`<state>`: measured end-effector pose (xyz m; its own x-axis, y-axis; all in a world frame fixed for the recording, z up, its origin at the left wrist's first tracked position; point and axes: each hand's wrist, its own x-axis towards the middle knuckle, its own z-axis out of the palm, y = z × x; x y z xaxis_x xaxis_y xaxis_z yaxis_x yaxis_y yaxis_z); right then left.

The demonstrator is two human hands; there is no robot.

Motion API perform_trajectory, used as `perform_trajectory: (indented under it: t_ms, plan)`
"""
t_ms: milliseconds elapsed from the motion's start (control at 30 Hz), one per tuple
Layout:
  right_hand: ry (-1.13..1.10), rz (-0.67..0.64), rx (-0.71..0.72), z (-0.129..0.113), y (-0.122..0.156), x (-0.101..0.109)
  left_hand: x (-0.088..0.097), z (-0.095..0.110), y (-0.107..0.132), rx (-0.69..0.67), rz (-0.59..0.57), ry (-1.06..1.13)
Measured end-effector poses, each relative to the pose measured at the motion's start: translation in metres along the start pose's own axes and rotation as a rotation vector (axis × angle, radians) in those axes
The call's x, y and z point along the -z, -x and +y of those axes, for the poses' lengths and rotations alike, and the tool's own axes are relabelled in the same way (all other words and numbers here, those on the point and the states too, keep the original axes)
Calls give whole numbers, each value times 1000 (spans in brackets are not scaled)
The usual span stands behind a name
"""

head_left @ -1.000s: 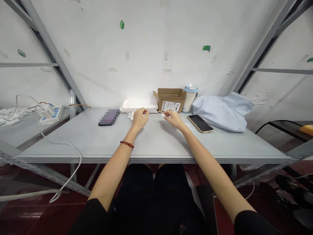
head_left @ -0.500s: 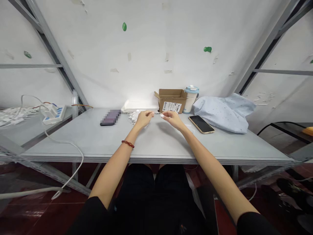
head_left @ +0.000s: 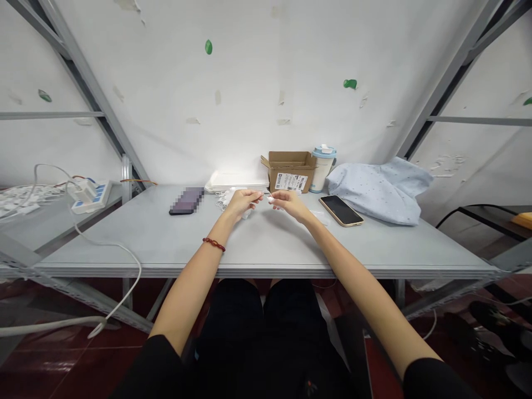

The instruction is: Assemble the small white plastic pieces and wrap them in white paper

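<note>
Over the middle of the grey table, my left hand [head_left: 244, 203] and my right hand [head_left: 288, 203] are raised close together with their fingertips pinched. A small white piece, seemingly the end of a thin white cable [head_left: 270, 199], shows at my right fingertips. My left fingers are closed on a white end too small to make out clearly. Just behind my left hand lies a bunch of white cables [head_left: 224, 197], partly covered by it. Small white parts also show below my left fingers.
Behind my hands stand a stack of white trays [head_left: 236, 182], an open cardboard box [head_left: 286, 182] and a lidded cup [head_left: 322, 169]. To the right lie a phone [head_left: 341, 210] and a pale blue cloth [head_left: 378, 188]. A pixelated dark object [head_left: 186, 200] and a power strip [head_left: 92, 197] are leftward.
The strand that bridged my two hands no longer shows clearly between them. My fingers have shifted slightly, and the whole view has moved a little.
</note>
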<state>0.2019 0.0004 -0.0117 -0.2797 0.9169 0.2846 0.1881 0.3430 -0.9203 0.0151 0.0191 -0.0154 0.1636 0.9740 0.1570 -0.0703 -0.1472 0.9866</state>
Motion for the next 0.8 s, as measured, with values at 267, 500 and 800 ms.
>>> perform_trajectory:
  t_ms: [267, 500, 800]
  plan:
    - [-64, -35, 16, -4, 1, -2, -1, 6, 3, 89, -27, 101]
    - [-56, -51, 17, -2, 1, -2, 1, 4, 2, 86, -39, 91]
    - [-34, -65, 15, -6, 3, -3, -1, 4, 3, 81, -27, 65]
